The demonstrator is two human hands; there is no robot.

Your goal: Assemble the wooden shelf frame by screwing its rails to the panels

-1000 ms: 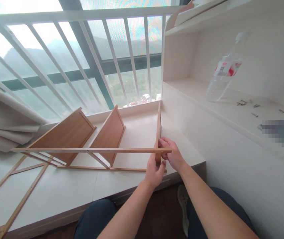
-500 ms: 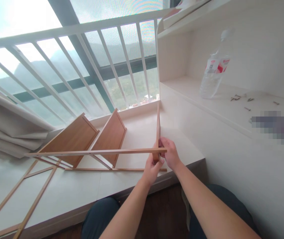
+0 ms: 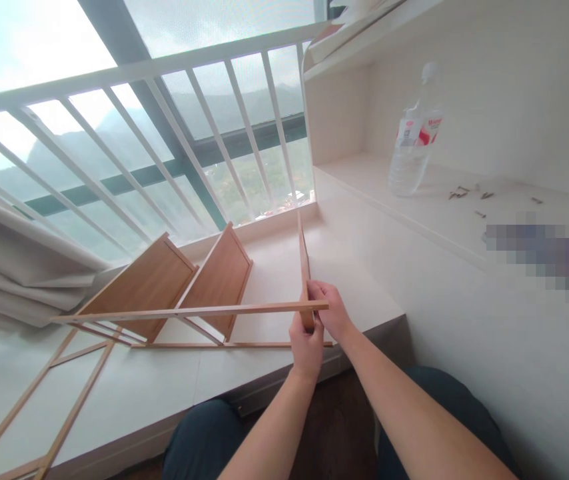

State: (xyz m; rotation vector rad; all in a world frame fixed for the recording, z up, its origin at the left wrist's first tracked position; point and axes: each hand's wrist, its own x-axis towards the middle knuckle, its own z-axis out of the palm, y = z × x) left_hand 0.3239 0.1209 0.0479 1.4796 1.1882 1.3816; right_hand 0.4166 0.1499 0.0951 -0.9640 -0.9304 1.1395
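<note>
A brown wooden shelf board (image 3: pixel 303 250), seen nearly edge-on, stands at the right end of a partly built wooden rack (image 3: pixel 244 309). My left hand (image 3: pixel 307 343) is closed around the board's near lower end, just under the rack's upper rail. On the board's right side, my right hand (image 3: pixel 331 308) grips it near the same rail end, fingers bent and partly hidden. Two more wooden boards, a middle one (image 3: pixel 219 280) and a left one (image 3: pixel 139 287), sit slanted between the rails. Whether the held board touches the rail cannot be made out.
A separate wooden frame (image 3: pixel 77 400) lies at the left on the white ledge (image 3: pixel 164 380). On the right-hand shelf stand a clear plastic bottle (image 3: pixel 412 153) and several small screws (image 3: pixel 459 193). A grey curtain (image 3: pixel 24 253) and white railing (image 3: pixel 154 70) border the window.
The board has shifted slightly left and its far end leans further left. My left hand has turned more upright beneath the rail. Both hands keep hold of the board.
</note>
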